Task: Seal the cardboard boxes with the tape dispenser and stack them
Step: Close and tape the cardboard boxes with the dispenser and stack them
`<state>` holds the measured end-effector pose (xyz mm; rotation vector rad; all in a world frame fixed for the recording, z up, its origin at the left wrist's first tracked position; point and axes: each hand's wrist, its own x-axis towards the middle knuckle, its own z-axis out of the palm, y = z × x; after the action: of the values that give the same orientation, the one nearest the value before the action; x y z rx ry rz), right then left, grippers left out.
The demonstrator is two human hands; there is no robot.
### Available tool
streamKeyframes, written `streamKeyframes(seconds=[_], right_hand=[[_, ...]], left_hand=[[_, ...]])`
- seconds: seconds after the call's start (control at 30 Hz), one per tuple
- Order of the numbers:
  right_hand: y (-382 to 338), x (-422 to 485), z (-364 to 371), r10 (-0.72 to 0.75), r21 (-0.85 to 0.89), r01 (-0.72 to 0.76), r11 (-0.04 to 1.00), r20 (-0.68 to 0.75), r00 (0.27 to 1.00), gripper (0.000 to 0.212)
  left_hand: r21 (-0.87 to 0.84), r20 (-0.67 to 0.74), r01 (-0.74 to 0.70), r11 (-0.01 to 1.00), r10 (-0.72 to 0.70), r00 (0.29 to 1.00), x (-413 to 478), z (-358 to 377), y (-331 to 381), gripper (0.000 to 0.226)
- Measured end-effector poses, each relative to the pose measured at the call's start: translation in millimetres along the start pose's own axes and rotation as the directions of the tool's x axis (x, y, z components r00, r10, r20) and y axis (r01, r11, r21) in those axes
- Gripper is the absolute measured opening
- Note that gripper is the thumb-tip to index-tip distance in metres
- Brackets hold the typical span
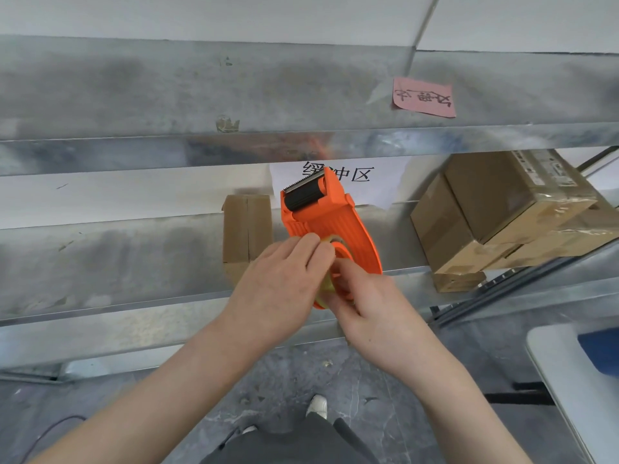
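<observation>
Standing at a galvanised metal shelving unit (pixel 134 95) that fills most of the view, we look down past its tiers to a grey marbled floor (pixel 294 373). On the right of a lower shelf sits a stack of brown cardboard boxes (pixel 495 209), with glossy clear tape across their seams.

Both of our bare forearms reach up from the bottom of the frame and meet at the centre. Our left hand (pixel 278 289) has its fingers curled over the near face of the tape dispenser (pixel 328 219), fingertips pressed at the edge of the clear tape roll (pixel 326 286). Our right hand (pixel 371 309) grips the dispenser from below and the right, thumb on the hub and fingers wrapped underneath. The dispenser is orange and held in the air in front of the shelves, its black roller (pixel 303 195) and toothed blade pointing up and away from us.

Behind it, a small cardboard box (pixel 246 229) stands on the same shelf, its centre seam showing. A white paper sign (pixel 371 182) with printed characters hangs just above and right of the dispenser's head. A pink sticky note (pixel 423 97) with handwriting is stuck to an upper shelf. One white shoe (pixel 317 406) shows on the floor below.
</observation>
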<state>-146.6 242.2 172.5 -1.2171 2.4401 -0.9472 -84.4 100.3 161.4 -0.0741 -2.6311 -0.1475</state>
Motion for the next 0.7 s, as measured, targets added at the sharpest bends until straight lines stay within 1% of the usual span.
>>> streamKeyframes(seconds=[0.13,0.27,0.33,0.4,0.47,0.53,0.57,0.63,0.67,0.7], right_hand=[[0,2,-1,0.016,-0.019,-0.015,1.000,0.044,0.999,0.013],[-1,1,-3,0.028,-0.058,-0.022,0.998,0.101,0.994,0.014],[-1,1,-3,0.036,-0.067,-0.028,0.997,0.121,0.992,0.009],[0,1,-4,0.038,-0.081,-0.028,0.996,0.127,0.991,0.015],[1,2,-6,0.026,-0.094,-0.014,0.995,0.126,0.992,0.020],[2,2,-7,0.023,-0.105,-0.008,0.994,0.140,0.990,0.019],[3,2,-8,0.028,-0.107,-0.012,0.994,0.147,0.989,0.017],[4,2,-9,0.048,-0.122,-0.029,0.992,0.158,0.986,0.010],[5,3,-10,0.055,-0.127,-0.035,0.991,0.160,0.986,0.010],[6,3,-10,0.060,-0.130,-0.039,0.991,0.162,0.985,0.010]], left_hand=[[-0.018,0.065,-0.039,0.999,0.040,0.997,0,6,-5,0.044],[-0.055,0.079,-0.060,0.997,0.064,0.995,-2,10,-12,0.033],[-0.071,0.067,-0.059,0.996,0.064,0.996,-3,13,-15,0.028],[-0.111,0.063,-0.032,0.993,0.039,0.997,-5,16,-20,0.021],[-0.194,0.061,0.051,0.980,-0.040,0.997,-8,19,-21,0.012],[-0.306,0.068,0.164,0.938,-0.150,0.986,-12,22,-17,0.016],[-0.377,0.076,0.228,0.898,-0.216,0.974,-14,23,-17,0.018],[-0.540,0.112,0.367,0.758,-0.367,0.923,-15,21,-18,0.022],[-0.586,0.127,0.407,0.701,-0.416,0.900,-15,20,-20,0.024],[-0.591,0.129,0.413,0.693,-0.425,0.896,-15,18,-21,0.026]])
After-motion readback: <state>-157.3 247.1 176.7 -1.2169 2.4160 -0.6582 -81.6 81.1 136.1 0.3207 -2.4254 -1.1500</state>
